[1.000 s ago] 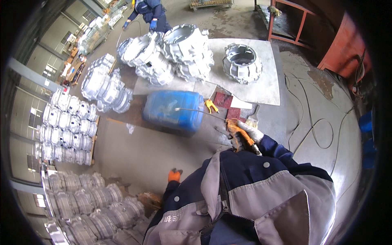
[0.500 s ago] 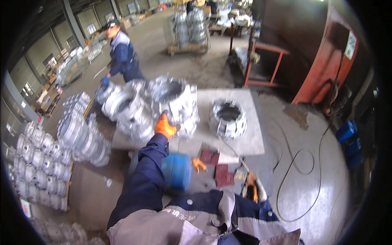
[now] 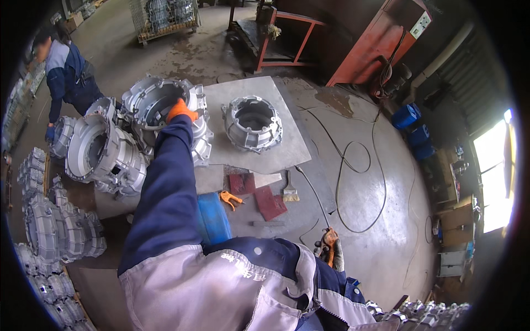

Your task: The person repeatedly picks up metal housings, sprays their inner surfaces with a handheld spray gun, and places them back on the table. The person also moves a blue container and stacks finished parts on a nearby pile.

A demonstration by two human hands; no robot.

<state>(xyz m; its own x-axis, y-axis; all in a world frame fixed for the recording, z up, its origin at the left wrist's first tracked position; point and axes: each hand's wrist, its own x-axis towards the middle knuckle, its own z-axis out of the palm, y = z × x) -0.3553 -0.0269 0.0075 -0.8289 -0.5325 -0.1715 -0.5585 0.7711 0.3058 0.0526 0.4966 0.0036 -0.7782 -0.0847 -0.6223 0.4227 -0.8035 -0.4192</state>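
Observation:
My left hand [image 3: 181, 111], in an orange glove, grips the near rim of a stacked silver cast metal housing [image 3: 148, 99]; its fingertips are partly hidden inside the opening. My right hand [image 3: 331, 248], gloved and low beside my jacket, is closed around the handle end of a long-tubed air blow gun [image 3: 314, 194]. The thin tube slants up and left, its tip by the board's near edge. A single round housing [image 3: 253, 124] sits on the grey board [image 3: 221, 88], apart from both hands. Another housing [image 3: 91, 146] lies tilted, opening toward me, left of the stack.
Near the board are a blue drum [image 3: 213, 218], an orange-handled tool [image 3: 231, 198], dark red sheets [image 3: 269, 203] and a brush [image 3: 290, 190]. A hose [image 3: 381, 193] loops across the floor at right. A co-worker [image 3: 69, 74] bends over housings at left; more housings [image 3: 49, 226] are stacked nearer.
My view has swung right and down, so everything sits further left. The blow gun's tip has drawn away from the single housing. My left hand stays at the stacked housing; the co-worker bends lower.

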